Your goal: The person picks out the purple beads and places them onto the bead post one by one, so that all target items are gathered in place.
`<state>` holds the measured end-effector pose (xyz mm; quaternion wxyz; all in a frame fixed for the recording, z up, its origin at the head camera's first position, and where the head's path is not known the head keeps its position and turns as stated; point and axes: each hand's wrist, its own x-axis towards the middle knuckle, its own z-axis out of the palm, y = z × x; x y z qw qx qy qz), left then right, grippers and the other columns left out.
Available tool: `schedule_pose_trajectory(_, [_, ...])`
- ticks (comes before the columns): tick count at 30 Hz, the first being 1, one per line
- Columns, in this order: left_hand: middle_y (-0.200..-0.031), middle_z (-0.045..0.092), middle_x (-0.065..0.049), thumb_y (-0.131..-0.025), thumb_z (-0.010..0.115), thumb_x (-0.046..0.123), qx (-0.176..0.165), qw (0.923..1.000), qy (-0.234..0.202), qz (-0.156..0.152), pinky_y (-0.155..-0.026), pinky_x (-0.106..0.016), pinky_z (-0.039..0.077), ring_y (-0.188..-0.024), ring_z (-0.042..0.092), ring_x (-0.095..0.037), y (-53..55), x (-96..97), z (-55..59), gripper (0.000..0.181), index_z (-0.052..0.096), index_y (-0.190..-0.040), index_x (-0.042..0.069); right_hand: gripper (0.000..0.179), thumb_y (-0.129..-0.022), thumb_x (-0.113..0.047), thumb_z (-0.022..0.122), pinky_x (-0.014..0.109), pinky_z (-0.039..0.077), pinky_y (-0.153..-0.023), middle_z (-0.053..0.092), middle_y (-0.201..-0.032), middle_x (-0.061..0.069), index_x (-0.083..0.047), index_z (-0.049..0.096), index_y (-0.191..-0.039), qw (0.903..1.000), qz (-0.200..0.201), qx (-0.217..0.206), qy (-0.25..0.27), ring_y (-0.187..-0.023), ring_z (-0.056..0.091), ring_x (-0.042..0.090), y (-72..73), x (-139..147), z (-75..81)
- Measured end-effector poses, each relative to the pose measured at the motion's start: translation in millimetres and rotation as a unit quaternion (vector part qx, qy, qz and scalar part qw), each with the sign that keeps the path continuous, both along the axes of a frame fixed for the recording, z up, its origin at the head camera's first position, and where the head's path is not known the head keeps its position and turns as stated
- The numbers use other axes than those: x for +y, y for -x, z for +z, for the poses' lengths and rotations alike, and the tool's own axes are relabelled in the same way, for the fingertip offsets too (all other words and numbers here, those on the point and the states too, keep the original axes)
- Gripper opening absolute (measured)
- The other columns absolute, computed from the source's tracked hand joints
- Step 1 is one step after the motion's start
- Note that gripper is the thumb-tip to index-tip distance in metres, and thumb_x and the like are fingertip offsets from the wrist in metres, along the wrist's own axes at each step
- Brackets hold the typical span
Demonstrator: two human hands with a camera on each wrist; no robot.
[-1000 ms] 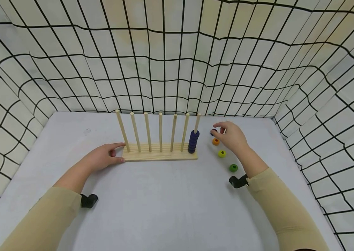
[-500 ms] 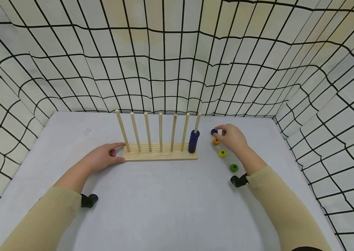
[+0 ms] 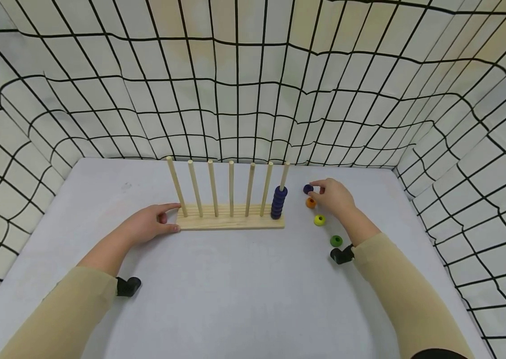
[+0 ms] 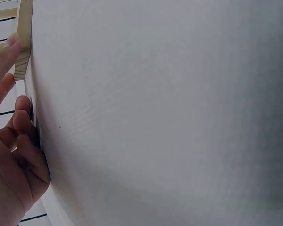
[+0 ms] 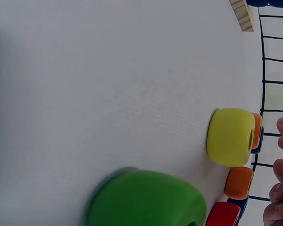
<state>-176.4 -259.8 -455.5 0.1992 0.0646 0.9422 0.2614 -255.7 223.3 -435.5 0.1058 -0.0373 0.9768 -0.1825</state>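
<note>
In the head view a wooden peg board [image 3: 217, 223] stands on the white table, with a row of upright pegs. Several dark blue beads [image 3: 278, 203] are stacked on its rightmost peg. My left hand [image 3: 150, 223] grips the board's left end between thumb and fingers. To the right of the board, my right hand [image 3: 335, 196] is at a loose dark blue bead [image 3: 307, 189], fingertips beside it and spread apart. In the right wrist view the fingers [image 5: 282, 192] show no bead between them. An orange bead [image 3: 310, 203] lies just in front of the dark blue one.
A yellow bead [image 3: 319, 220] and a green bead [image 3: 336, 241] continue the line toward me. A red bead [image 5: 222, 214], another orange bead [image 5: 239, 182] and another blue bead [image 5: 237, 205] appear in the right wrist view. Black netting [image 3: 237, 85] surrounds the table's back and sides.
My right hand has drawn slightly back and to the right, uncovering more of the loose dark blue bead. My left hand and the board stay put; the head view shifts slightly.
</note>
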Motion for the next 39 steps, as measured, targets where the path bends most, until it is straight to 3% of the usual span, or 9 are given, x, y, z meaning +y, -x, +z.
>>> schedule_pose_trajectory(22, [-0.089, 0.048, -0.007, -0.088, 0.074, 0.043, -0.004, 1.0000, -0.007, 0.005, -0.067, -0.037, 0.035, -0.078, 0.045, -0.022, 0.9, -1.0, -2.9, 0.077, 0.042, -0.151, 0.014, 0.054, -0.095, -0.043, 0.064, 0.037, 0.041, -0.073, 0.058, -0.111, 0.010, -0.020, 0.055, -0.143, 0.9980, -0.012, -0.060, -0.016, -0.090, 0.052, 0.025, 21.5, -2, -6.2])
schedule_pose_trajectory(31, [-0.088, 0.048, -0.007, -0.088, 0.074, 0.042, 0.001, 1.0000, -0.008, 0.004, -0.067, -0.036, 0.035, -0.078, 0.045, -0.022, 0.3, 0.2, -1.7, 0.076, 0.043, -0.151, 0.013, 0.054, -0.095, -0.040, 0.064, 0.048, 0.043, -0.095, 0.057, -0.133, 0.017, -0.014, 0.056, -0.141, 0.9966, -0.017, -0.079, -0.017, -0.107, 0.053, 0.030, 21.8, -2, -5.2])
schedule_pose_trajectory(39, [-0.088, 0.049, -0.006, -0.089, 0.074, 0.040, 0.004, 0.9999, -0.010, 0.000, -0.067, -0.036, 0.035, -0.077, 0.045, -0.021, -0.9, 0.4, 0.7, 0.074, 0.043, -0.150, 0.012, 0.054, -0.095, -0.040, 0.065, 0.051, 0.041, -0.099, 0.055, -0.137, 0.017, -0.014, 0.056, -0.141, 0.9968, -0.019, -0.077, -0.011, -0.116, 0.052, 0.033, 25.3, -1, -9.6])
